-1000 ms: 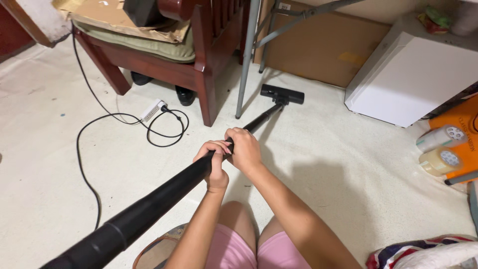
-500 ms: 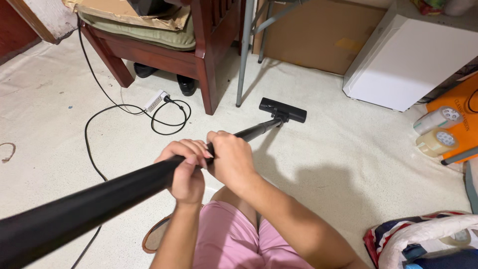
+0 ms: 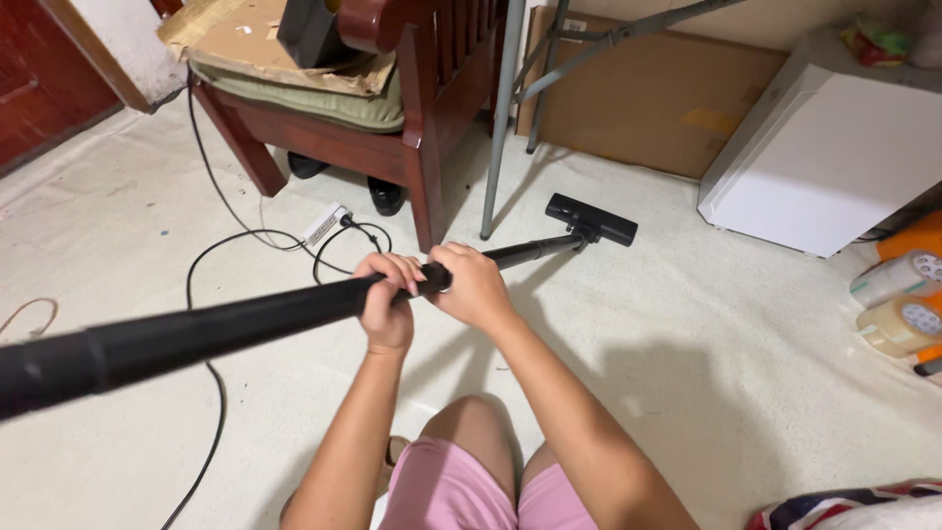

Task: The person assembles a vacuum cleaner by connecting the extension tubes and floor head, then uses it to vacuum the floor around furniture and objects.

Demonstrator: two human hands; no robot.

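A long black vacuum tube runs from the lower left across the view to a flat black floor nozzle on the pale floor. My left hand wraps around the tube near its middle. Right beside it, my right hand grips the tube a little nearer the nozzle. The nozzle rests on the floor just right of a grey metal leg, in front of a brown cardboard sheet. My knees in pink shorts show at the bottom.
A dark wooden chair with a green cushion stands at the back left. A white power strip with black cable lies before it. A white box-shaped unit stands right, with tape rolls nearby.
The tube's near end has swung further left and flatter across the view. The nozzle has shifted slightly right, near the metal leg. Both hands keep their grip.
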